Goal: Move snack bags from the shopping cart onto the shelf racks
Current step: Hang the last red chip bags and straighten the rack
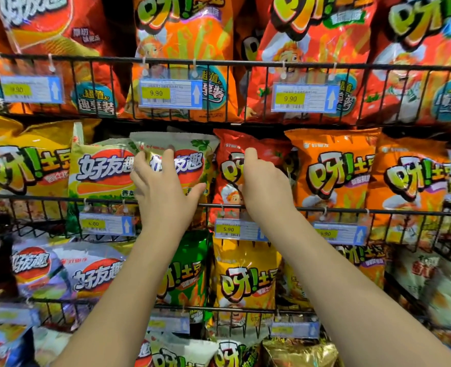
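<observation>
The left hand [163, 189] is pressing flat on the front of a pale green snack bag [190, 154], fingers spread wide. The right hand [262, 184] is lying against the left edge of the neighbouring red bag [272, 152]; its fingertips are tucked out of sight, so I cannot tell whether it is gripping. The green bag is standing upright in the middle wire rack [377, 211], just beside a matching bag [100, 170]. Orange bags [332, 168] are filling the rack to the right, and price tags [229, 229] are hanging from its front rail.
</observation>
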### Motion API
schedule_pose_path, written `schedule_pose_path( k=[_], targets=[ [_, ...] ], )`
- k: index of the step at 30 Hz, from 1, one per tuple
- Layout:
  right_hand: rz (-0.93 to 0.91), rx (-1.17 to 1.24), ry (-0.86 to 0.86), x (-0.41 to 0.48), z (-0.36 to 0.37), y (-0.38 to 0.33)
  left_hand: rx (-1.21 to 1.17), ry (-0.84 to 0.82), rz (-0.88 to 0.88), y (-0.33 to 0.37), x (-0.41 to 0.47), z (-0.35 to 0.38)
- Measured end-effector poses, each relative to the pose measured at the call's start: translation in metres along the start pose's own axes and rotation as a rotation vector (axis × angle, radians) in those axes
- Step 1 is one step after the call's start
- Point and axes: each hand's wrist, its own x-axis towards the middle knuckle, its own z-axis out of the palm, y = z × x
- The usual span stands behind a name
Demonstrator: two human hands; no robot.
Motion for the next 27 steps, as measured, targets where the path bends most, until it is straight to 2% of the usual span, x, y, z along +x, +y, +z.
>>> schedule_pose_path(
  k=[2, 4, 6, 8, 11, 15, 17, 21, 27],
  targets=[
    [0.011, 0.084, 0.012, -0.004, 0.0, 0.009, -0.011, 0.093, 0.086, 0.008, -0.009, -0.002],
    [0.085, 0.241, 0.043, -0.015, -0.002, 0.019, -0.133, 0.166, 0.294, 0.019, -0.017, -0.002],
    [0.167, 0.345, 0.086, -0.027, -0.002, 0.025, -0.285, 0.072, 0.418, 0.034, -0.023, 0.001],
    [0.222, 0.369, 0.081, -0.032, 0.002, 0.029, -0.356, -0.072, 0.371, 0.049, -0.023, 0.009],
    [0.243, 0.336, -0.034, -0.027, 0.008, 0.03, -0.219, -0.203, 0.232, 0.062, -0.015, 0.019],
    [0.369, 0.411, -0.317, 0.003, 0.005, 0.034, -0.153, -0.311, 0.094, 0.071, 0.001, 0.024],
    [0.422, 0.48, -0.399, 0.014, 0.001, 0.035, -0.134, -0.386, 0.054, 0.074, 0.005, 0.026],
    [0.451, 0.437, -0.185, 0.008, 0.014, 0.028, -0.221, -0.473, 0.034, 0.075, 0.012, 0.027],
    [0.331, 0.316, 0.073, -0.003, 0.016, 0.019, -0.356, -0.57, -0.046, 0.08, 0.022, 0.018]
  ],
)
